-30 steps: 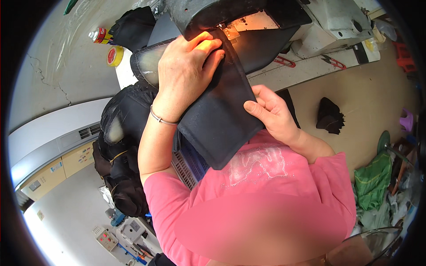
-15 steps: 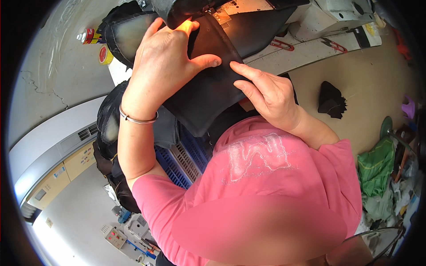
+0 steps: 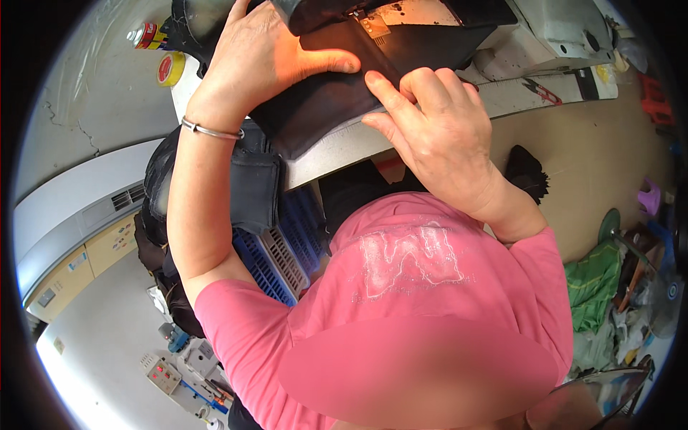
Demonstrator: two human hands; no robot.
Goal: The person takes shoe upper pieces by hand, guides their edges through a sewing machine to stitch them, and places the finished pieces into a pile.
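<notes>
I have the black fabric panel [image 3: 322,107] lying flat on the pale worktop [image 3: 337,152], its upper part reaching the lit needle plate [image 3: 375,26] of the sewing machine [image 3: 315,13]. My left hand [image 3: 261,54] rests at the panel's left side, fingers spread and thumb stretched across the cloth; some of its fingertips are beyond what my view shows me. My right hand [image 3: 444,118] comes in from the other side with the forefinger laid out on the panel, pointing at the left thumb, and its own thumb parted below; the other fingers are curled, and I can't see under them. Neither hand looks clenched on the cloth. A metal bracelet [image 3: 211,130] circles the left wrist. At the left I see a yellow tape roll [image 3: 170,68] near a spray can [image 3: 147,36]; to the right, red-handled snips [image 3: 543,92] lie on the worktop. Below the panel, folded black pieces [image 3: 254,183] sit beside the left forearm, just above a blue plastic basket [image 3: 261,261]. On the floor to the right, I get a dark cloth scrap [image 3: 527,172], partly behind the right wrist.
</notes>
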